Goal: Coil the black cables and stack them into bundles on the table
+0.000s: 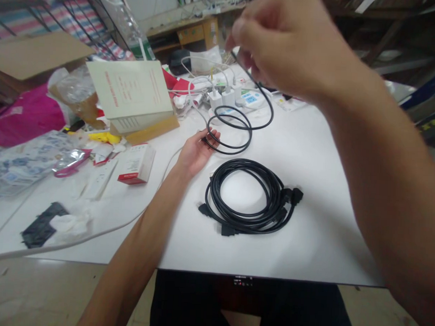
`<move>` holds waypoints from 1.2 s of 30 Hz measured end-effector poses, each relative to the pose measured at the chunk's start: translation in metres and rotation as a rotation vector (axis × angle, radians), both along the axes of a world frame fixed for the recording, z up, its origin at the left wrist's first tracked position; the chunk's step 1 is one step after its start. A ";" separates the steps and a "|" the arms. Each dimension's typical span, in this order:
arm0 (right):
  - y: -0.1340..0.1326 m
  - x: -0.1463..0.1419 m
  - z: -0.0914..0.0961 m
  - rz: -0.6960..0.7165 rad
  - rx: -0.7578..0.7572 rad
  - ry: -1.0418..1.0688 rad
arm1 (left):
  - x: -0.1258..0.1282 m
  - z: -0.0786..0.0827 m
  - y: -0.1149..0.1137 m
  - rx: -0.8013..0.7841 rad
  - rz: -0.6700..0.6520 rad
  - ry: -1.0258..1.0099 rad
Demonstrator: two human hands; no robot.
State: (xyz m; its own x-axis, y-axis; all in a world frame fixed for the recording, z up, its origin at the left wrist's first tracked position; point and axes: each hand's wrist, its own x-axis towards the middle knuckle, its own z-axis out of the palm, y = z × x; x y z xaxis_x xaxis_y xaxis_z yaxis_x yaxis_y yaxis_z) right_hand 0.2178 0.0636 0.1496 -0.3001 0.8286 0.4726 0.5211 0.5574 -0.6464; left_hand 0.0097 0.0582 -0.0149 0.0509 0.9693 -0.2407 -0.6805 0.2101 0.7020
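Note:
My left hand (200, 150) lies palm up low over the white table, its fingers curled around one side of a loosely looped black cable (247, 135). Raised high at the upper right, my right hand (268, 36) pinches the same cable, and a curved length runs down from it to the loops. Slight blur softens the right hand, and the cable's end there cannot be made out. Closer to me on the table rests a coiled bundle of black power cords (216, 201), with several plugs sticking out at its sides.
Left of my left arm stand a red-and-white box (137, 164) and a larger pale box (130, 91). White chargers in power strips (227, 96) crowd the back. A white cable (122, 225) passes my left forearm. Black crumpled plastic (44, 223) lies at the front left.

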 end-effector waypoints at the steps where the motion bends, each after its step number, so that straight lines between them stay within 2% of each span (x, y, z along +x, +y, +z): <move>1: -0.001 -0.002 -0.004 0.022 0.020 -0.129 | 0.000 0.000 0.000 0.006 0.000 0.010; 3: 0.002 -0.006 -0.015 0.095 0.009 -0.393 | 0.000 -0.001 0.000 0.020 -0.008 0.041; 6: 0.019 -0.012 -0.042 0.171 -0.070 -0.584 | 0.000 -0.002 0.000 0.052 -0.037 0.070; 11: 0.041 -0.024 -0.091 0.250 -0.093 -0.657 | 0.000 -0.004 0.001 0.110 -0.060 0.094; 14: 0.039 -0.031 -0.105 0.348 -0.062 -0.647 | 0.001 -0.005 0.000 0.136 -0.076 0.136; 22: 0.020 -0.046 -0.104 0.319 -0.055 -0.712 | 0.004 0.002 -0.008 0.152 -0.093 0.216; 27: 0.031 -0.044 -0.109 0.310 -0.097 -0.741 | 0.006 -0.001 -0.009 0.207 -0.124 0.245; 30: 0.047 -0.035 -0.114 0.337 -0.132 -0.690 | 0.008 -0.005 -0.011 0.295 -0.204 0.313; 32: 0.056 -0.028 -0.114 0.305 -0.086 -0.605 | 0.009 -0.005 -0.014 0.357 -0.264 0.389; 36: 0.054 -0.019 -0.097 0.194 0.034 -0.402 | 0.011 0.003 -0.023 0.500 -0.496 0.608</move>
State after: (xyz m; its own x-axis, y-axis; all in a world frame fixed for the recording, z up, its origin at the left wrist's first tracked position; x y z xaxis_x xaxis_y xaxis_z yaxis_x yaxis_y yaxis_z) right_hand 0.1987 0.1178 0.0523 -0.6138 0.7251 0.3121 0.6113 0.6867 -0.3933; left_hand 0.0206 0.0351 -0.0117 0.4890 0.8688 0.0782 -0.0792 -0.0451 0.9958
